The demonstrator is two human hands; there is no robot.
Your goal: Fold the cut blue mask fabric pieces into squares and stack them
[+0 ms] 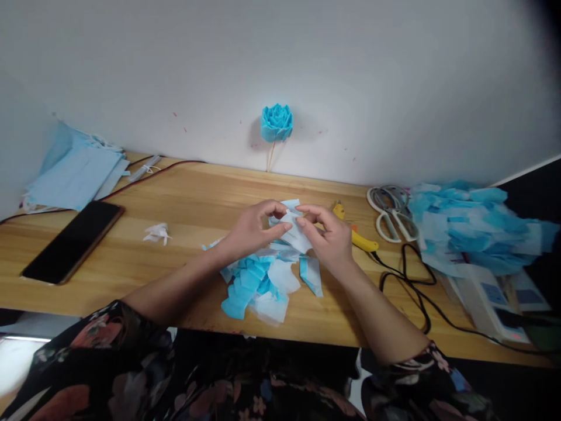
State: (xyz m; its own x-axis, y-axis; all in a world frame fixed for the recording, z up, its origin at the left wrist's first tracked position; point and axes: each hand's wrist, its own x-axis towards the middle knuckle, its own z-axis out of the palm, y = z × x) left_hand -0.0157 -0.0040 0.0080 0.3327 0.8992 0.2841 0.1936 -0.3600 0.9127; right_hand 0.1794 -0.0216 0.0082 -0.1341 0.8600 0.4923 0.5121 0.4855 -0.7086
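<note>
Markings on the white box (486, 301) at the right of the worktop (197, 193) were too blurred for me to read; a grey-blue panel on its face was all I made out. My worktop was pale wood with a streaky grain. Above its middle, the fingers (274, 234) of my left hand (254, 228) and right hand (331, 237) were pinched narrow on one soft, whitish-blue piece of fabric (297, 231), gripping it from both sides. Just below lay a loose pile of cut pieces (245, 286), some sky blue and creased, others white with rounded edges. Behind, a blue flower (277, 123) of layered, ruffled petals stood on a thin stick (270, 158) before the wall (175, 70). Beside my right hand lay a yellow tool (364, 241), partly hidden, near a looping black cord (407, 283); beyond were white-handled scissors (387, 228) and a crumpled heap of blue and white pieces (464, 228). At the left, flat blue masks (74, 169) were stacked behind a smooth, dark phone (72, 242), near a twisted white scrap (156, 233).
</note>
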